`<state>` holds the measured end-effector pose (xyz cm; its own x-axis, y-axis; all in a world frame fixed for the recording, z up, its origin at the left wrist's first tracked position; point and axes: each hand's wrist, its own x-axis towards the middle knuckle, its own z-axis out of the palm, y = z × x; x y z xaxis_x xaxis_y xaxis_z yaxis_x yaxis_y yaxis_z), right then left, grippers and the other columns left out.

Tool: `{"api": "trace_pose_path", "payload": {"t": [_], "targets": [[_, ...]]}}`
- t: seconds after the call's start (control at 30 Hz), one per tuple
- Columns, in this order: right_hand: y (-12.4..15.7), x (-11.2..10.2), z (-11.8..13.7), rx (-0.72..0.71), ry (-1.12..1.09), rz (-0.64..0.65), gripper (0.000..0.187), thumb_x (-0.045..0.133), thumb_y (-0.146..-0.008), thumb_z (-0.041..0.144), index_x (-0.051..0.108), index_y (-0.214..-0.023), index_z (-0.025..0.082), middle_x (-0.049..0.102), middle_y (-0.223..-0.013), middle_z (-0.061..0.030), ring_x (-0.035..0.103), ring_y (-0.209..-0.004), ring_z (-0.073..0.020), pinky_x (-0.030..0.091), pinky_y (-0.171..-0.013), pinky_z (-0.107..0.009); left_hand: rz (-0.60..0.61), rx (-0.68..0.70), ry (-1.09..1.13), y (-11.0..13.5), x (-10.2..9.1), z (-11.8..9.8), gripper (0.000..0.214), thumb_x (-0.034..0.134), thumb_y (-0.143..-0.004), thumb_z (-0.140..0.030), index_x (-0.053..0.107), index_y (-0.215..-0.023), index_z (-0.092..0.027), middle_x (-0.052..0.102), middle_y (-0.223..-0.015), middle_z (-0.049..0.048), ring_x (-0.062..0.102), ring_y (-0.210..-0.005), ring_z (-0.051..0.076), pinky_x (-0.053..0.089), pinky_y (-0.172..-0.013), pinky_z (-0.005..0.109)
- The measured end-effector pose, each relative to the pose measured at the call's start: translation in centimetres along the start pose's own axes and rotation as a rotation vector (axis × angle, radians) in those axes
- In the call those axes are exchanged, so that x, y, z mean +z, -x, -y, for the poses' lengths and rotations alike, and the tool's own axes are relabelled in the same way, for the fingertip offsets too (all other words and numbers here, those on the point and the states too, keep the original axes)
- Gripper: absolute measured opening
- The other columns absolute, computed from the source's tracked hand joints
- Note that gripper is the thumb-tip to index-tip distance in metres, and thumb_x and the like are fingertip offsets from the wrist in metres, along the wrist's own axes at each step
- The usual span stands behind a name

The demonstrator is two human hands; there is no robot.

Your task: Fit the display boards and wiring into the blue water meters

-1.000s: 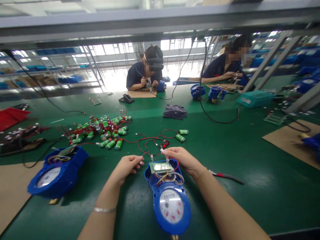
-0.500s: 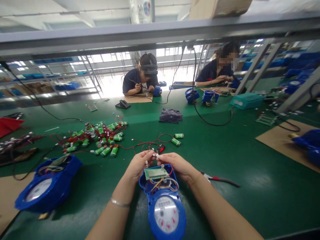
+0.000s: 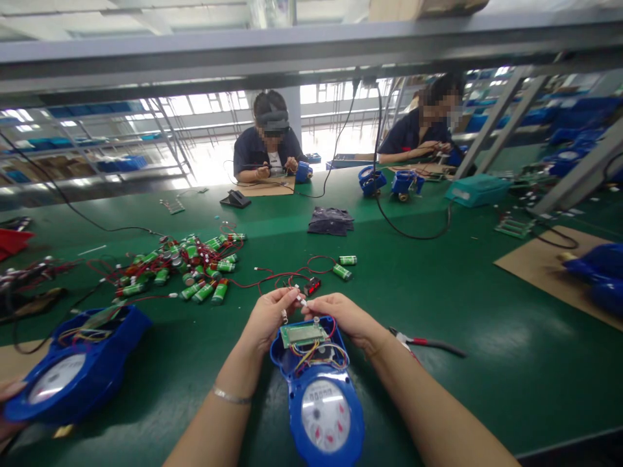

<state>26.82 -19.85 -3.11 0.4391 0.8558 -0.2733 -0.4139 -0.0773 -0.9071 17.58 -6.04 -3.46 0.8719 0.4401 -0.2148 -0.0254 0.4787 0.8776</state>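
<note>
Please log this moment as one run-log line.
left hand: pinching small white connector | right hand: same connector | below: open blue water meter

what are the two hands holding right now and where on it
Both hands pinch small white connectors at the ends of thin red wires, just above the open blue water meter. The left hand and right hand grip them by fingertips; the exact hold is too small to tell.

Both forearms reaching forward, left hand (image 3: 269, 316) and right hand (image 3: 341, 316) with fingertips pinched, nearly meeting, bracelet on left wrist

Green bench (image 3: 438, 305) with blue meters (image 3: 325, 402), batteries (image 3: 195, 266), pliers (image 3: 428, 344).
</note>
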Motion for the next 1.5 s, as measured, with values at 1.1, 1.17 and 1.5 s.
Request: {"api": "trace_pose_path", "payload": {"t": [1.1, 1.17, 1.5], "targets": [[0.1, 0.3, 0.3, -0.059, 0.118, -0.041, 0.029, 0.074, -0.063, 0.039, 0.072, -0.063, 0.010, 0.064, -0.059, -0.0026, 0.048, -0.052, -0.0093, 0.032, -0.055, -0.024, 0.150, -0.085, -0.023, -0.3, -1.1, 0.6, 0.041, 0.087, -0.061, -0.043, 0.074, -0.082, -0.011, 0.071, -0.069, 0.0047, 0.063, -0.061, 0.012, 0.048, -0.060, 0.021], [0.1, 0.3, 0.3, -0.061, 0.115, -0.033, 0.030, 0.073, -0.064, 0.040, 0.072, -0.065, 0.010, 0.065, -0.060, -0.0031, 0.050, -0.052, -0.0096, 0.033, -0.056, -0.024, 0.150, -0.081, -0.013, -0.3, -1.0, 0.6, 0.039, 0.087, -0.061, -0.042, 0.073, -0.081, -0.011, 0.070, -0.068, 0.0041, 0.063, -0.061, 0.012, 0.048, -0.061, 0.021], [-0.1, 0.1, 0.1, -0.041, 0.022, 0.009, 0.032, 0.077, -0.061, 0.041, 0.073, -0.067, 0.010, 0.068, -0.065, -0.0042, 0.054, -0.057, -0.0110, 0.037, -0.060, -0.025, 0.163, -0.077, -0.031, -0.6, -1.3, 0.9, 0.039, 0.086, -0.063, -0.044, 0.073, -0.081, -0.012, 0.071, -0.070, 0.0049, 0.063, -0.063, 0.012, 0.048, -0.062, 0.020]]}}
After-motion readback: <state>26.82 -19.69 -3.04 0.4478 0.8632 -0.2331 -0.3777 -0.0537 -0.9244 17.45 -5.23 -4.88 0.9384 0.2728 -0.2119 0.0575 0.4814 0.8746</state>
